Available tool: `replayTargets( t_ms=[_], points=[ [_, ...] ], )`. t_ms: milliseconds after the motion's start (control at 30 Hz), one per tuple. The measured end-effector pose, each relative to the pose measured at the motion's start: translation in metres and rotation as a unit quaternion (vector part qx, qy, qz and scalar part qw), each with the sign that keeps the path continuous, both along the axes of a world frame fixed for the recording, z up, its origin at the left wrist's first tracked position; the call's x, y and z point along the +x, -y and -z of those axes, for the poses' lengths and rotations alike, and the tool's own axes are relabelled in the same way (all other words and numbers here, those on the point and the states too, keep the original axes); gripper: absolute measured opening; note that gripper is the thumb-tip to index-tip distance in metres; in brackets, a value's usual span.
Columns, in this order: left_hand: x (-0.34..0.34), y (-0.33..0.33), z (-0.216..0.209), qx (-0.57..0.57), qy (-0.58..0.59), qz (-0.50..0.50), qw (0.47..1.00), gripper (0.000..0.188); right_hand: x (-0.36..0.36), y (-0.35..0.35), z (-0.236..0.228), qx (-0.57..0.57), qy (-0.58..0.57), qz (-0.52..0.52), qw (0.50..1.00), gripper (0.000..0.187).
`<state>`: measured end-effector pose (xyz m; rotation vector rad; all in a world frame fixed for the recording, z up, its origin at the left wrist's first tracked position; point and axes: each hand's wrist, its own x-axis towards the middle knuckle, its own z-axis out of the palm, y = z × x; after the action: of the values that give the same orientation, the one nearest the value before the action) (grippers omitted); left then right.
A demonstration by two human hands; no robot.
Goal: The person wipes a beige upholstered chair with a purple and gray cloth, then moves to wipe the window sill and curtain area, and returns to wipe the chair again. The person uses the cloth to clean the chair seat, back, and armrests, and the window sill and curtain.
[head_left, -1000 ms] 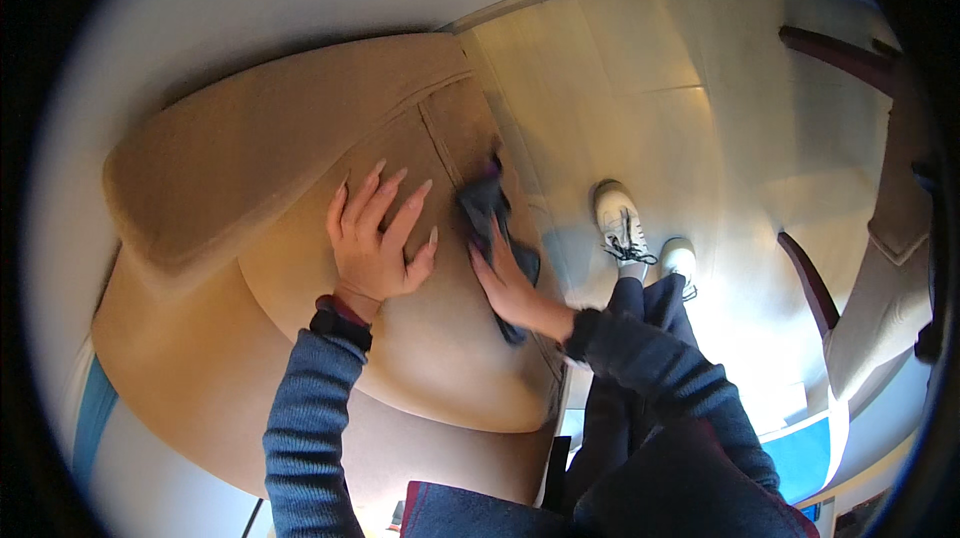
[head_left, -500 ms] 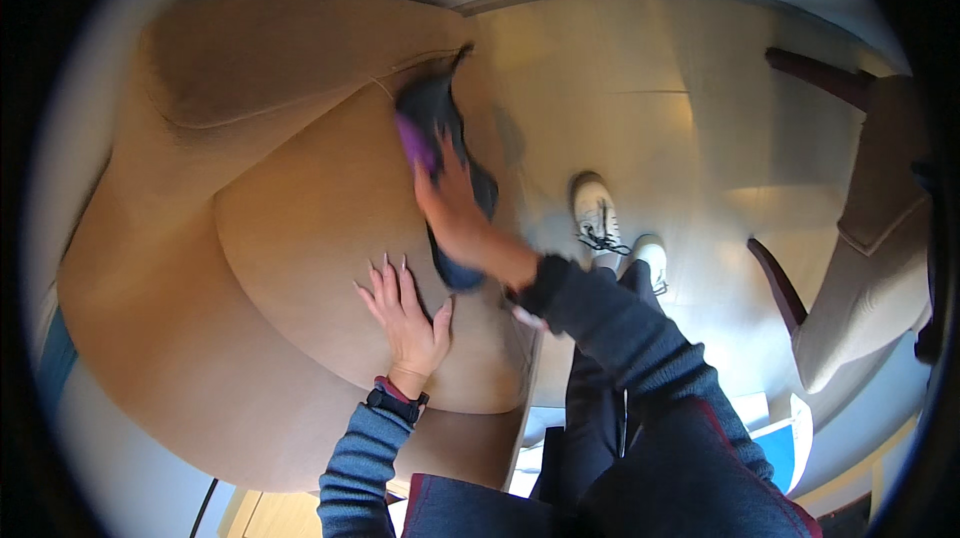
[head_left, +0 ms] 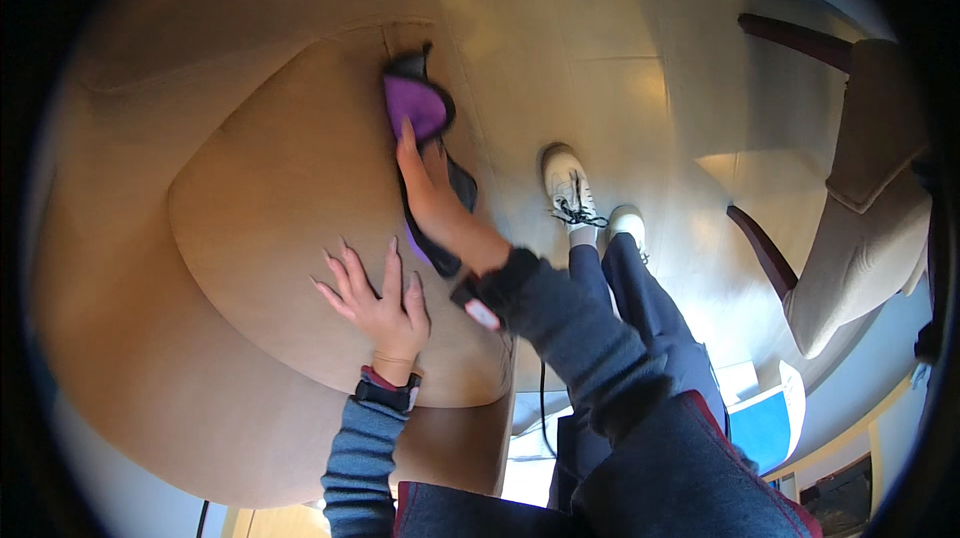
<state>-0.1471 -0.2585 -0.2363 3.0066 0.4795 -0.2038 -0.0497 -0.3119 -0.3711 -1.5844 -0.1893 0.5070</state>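
Upholstery of a big tan armchair [head_left: 150,268] fills most of the view, with its round seat cushion [head_left: 270,218] in the middle and the wooden floor [head_left: 600,68] to the right of it. A second chair [head_left: 860,188] with dark wooden legs stands well apart on the far right. Compared with a second ago, the right hand [head_left: 435,198] has moved up the right edge of the cushion, and the cloth [head_left: 420,113] went with it; its purple side now shows near the top corner, so the lower part of this edge seems already wiped. This hand lies flat, fingers stretched, pressing the cloth and not gripping it. The left hand [head_left: 375,298] has come lower, to the front of the cushion, open with fingers spread and holding nothing. Between cushion and armrest the gap is narrow; the top corner is close. White shoes [head_left: 575,193] stand just beside the chair.
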Motion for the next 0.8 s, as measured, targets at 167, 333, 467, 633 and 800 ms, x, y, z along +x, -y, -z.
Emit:
replayTargets(
  t_ms=[167, 333, 467, 633, 800],
  points=[
    [0.006, -0.001, 0.000, -0.018, 0.006, 0.024, 1.000, 0.051, -0.154, 0.070, -0.009, 0.000, -0.379, 0.012, 0.925, 0.056],
    [0.010, -0.007, 0.004, -0.025, 0.017, 0.043, 0.999, 0.063, -0.170, 0.078, -0.028, -0.080, -0.228, 0.016, 0.970, 0.056],
    [0.002, -0.007, 0.006, 0.017, 0.027, 0.057, 0.998, 0.065, -0.073, 0.045, -0.026, 0.003, -0.036, -0.002, 0.999, 0.052],
    [0.001, -0.005, 0.007, 0.040, 0.022, 0.049, 0.998, 0.065, -0.100, 0.051, -0.018, 0.000, -0.005, 0.008, 1.000, 0.051],
    [0.005, -0.004, 0.006, 0.046, 0.022, 0.067, 0.996, 0.070, -0.191, 0.103, -0.022, -0.064, -0.143, -0.017, 0.988, 0.053]
  ],
)
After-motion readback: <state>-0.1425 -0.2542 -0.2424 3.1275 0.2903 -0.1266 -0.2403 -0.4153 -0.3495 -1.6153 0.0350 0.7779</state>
